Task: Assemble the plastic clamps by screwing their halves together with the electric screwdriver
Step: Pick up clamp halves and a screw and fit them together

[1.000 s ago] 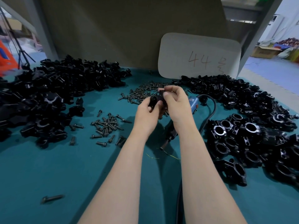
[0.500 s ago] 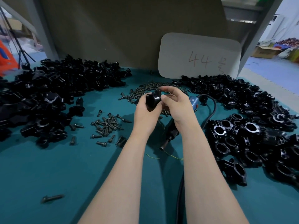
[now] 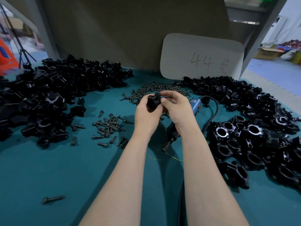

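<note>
My left hand (image 3: 146, 116) grips a black plastic clamp (image 3: 154, 103) above the middle of the teal table. My right hand (image 3: 177, 108) is right beside it, its thumb and forefinger pinched at the clamp's top edge; a small screw seems to be between them, but I cannot make it out. The electric screwdriver (image 3: 193, 105), blue-bodied with a black tip (image 3: 170, 141), lies on the table under my right wrist, mostly hidden. Its black cable (image 3: 213, 111) loops to the right.
Loose clamp halves are heaped at the left (image 3: 48, 98) and back right (image 3: 228, 93). Assembled clamps (image 3: 244, 144) lie at the right. Screws are scattered behind my hands (image 3: 154, 90) and left of them (image 3: 109, 126). A white card marked 44 (image 3: 202, 57) leans on the back wall.
Both hands have turned the clamp so its end faces up. My right fingers have shifted from covering it to pinching at its top edge. The hands stay in the same spot.
</note>
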`<state>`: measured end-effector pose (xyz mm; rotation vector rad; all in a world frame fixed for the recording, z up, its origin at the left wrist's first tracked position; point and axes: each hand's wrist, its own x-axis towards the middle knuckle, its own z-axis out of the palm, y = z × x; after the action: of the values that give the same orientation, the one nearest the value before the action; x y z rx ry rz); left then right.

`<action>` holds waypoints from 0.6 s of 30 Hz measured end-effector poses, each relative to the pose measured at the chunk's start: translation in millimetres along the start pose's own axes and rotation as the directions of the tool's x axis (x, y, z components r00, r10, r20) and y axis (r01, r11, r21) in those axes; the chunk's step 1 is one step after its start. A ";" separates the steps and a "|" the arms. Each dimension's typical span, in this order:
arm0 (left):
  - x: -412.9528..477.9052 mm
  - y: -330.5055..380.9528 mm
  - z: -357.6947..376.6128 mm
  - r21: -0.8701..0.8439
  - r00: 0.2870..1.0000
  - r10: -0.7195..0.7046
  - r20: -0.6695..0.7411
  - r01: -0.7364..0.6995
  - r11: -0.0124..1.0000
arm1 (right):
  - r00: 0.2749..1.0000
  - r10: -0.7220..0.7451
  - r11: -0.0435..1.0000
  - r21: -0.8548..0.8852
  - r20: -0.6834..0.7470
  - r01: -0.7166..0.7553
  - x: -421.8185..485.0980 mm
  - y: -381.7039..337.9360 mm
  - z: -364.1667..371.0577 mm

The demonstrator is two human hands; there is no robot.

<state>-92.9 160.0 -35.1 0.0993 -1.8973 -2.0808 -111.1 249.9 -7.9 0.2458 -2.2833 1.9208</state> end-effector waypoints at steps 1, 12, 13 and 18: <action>-0.3 0.1 -0.2 -0.005 1.000 0.002 -0.003 -0.002 1.000 | 1.000 0.004 1.000 -0.002 -0.005 -0.004 0.1 -0.2 0.3; 4.4 7.2 -8.4 -0.389 0.974 -0.208 -0.092 0.157 0.908 | 0.985 -0.003 0.953 -0.298 -0.170 -0.048 -3.1 -5.9 1.2; 5.0 9.4 -11.7 -0.478 0.963 -0.245 -0.110 0.165 0.862 | 0.987 -0.017 0.907 -0.419 -0.158 -0.052 -3.5 -6.6 0.8; 5.2 12.7 -20.4 -0.698 0.928 -0.339 -0.157 0.138 0.703 | 0.978 0.164 0.580 -0.814 0.131 0.012 -8.8 -7.0 17.9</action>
<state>-90.0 138.2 -24.1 0.4607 -0.9020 -2.6402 -101.1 231.3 -6.1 0.2126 -3.0582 0.6707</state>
